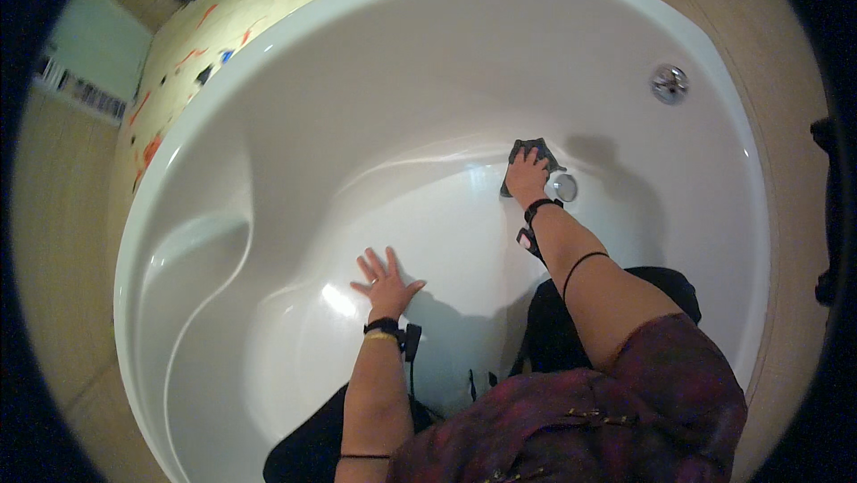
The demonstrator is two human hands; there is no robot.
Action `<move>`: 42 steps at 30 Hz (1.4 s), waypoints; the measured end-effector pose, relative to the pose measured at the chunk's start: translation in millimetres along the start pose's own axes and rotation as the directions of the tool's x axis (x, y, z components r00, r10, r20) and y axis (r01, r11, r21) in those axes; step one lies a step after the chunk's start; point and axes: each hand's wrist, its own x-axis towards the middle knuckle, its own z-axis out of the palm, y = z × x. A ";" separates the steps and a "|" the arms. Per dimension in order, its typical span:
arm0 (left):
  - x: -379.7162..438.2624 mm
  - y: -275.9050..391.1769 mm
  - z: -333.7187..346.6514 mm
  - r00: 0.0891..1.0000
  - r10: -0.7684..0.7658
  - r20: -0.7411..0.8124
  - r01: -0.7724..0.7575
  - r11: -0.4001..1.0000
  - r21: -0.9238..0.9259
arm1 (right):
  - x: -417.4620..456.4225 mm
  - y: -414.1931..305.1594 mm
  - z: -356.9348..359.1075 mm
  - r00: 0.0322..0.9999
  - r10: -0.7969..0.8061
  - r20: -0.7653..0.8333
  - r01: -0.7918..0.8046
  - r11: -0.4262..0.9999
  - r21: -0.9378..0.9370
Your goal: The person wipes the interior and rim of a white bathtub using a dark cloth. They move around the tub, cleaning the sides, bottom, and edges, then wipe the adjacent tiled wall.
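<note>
My right hand (526, 176) lies flat on a dark cloth (510, 187), pressing it against the floor of a white bathtub (462, 235). Just right of the cloth is a round drain cover (566, 187). My left hand (386, 287) rests palm down on the tub floor with its fingers spread, and nothing is under it that I can see. Both wrists wear dark straps with small devices. Part of the cloth is hidden beneath my right fingers.
A chrome overflow fitting (669, 84) sits in the tub's upper right wall. On the left is a moulded seat (201, 248). Beyond the rim lie a patterned mat (181, 74) and beige tiles (60, 215). My dark-clothed legs are inside the tub.
</note>
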 end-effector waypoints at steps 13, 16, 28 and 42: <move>17.2 -38.8 38.8 0.785 -0.134 -0.605 -0.087 0.943 -0.322 | -95.0 -159.7 -9.5 0.212 -0.976 -0.055 0.972 0.205 0.113; 24.0 -29.7 39.2 0.723 -0.134 -0.677 -0.120 0.941 -0.315 | -50.3 -138.9 -8.5 0.591 -0.799 -0.110 0.791 0.601 -0.118; 33.1 -16.6 23.5 0.684 -0.040 -0.729 -0.308 0.890 -0.337 | -129.4 -217.0 5.8 0.425 -0.894 -0.142 0.731 0.246 0.637; -0.4 -138.3 34.3 0.525 -0.698 -0.487 0.379 0.705 -0.600 | -108.2 -183.4 1.7 0.290 -0.957 0.021 0.954 0.291 0.075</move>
